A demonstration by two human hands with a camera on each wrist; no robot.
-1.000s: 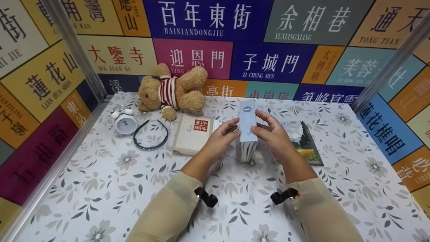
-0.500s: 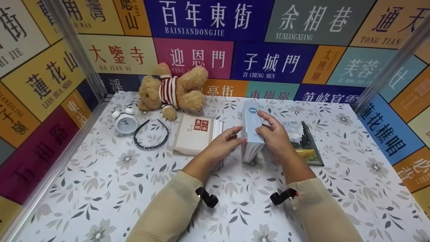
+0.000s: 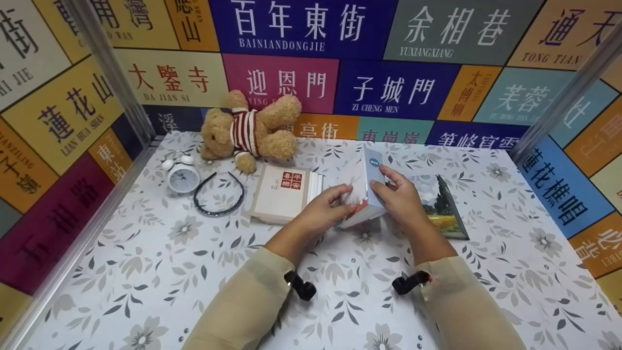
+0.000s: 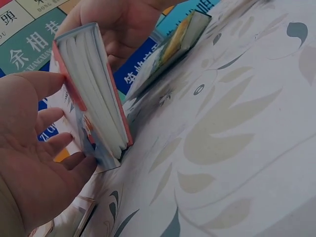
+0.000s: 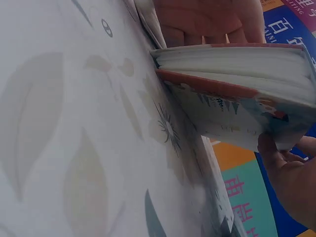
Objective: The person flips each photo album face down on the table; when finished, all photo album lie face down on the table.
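Note:
A small thick book (image 3: 359, 192) with a pale-blue spine and red-trimmed cover leans on its edge above the table, its pages slightly fanned. My left hand (image 3: 323, 209) reaches its left cover, thumb and fingers lightly bent and touching that face. On the spine side, my right hand (image 3: 401, 192) holds the book, thumb and index finger at the spine. From the left wrist, the page ends of the book (image 4: 94, 84) face the camera, with the right hand (image 4: 131, 22) partly hidden behind. The right wrist view shows an illustrated cover of the book (image 5: 232, 111).
To the left lie a beige book-like block (image 3: 277, 192), a dark headband (image 3: 218, 211) and a white alarm clock (image 3: 182, 177). A teddy bear (image 3: 250, 131) lies by the back wall. A landscape picture panel (image 3: 444, 214) stands beside the right hand.
The book has turned and tilted, moving slightly right, so its spine faces more rightward and its left cover shows. The left fingers have met that cover; the right hand has stayed on the spine.

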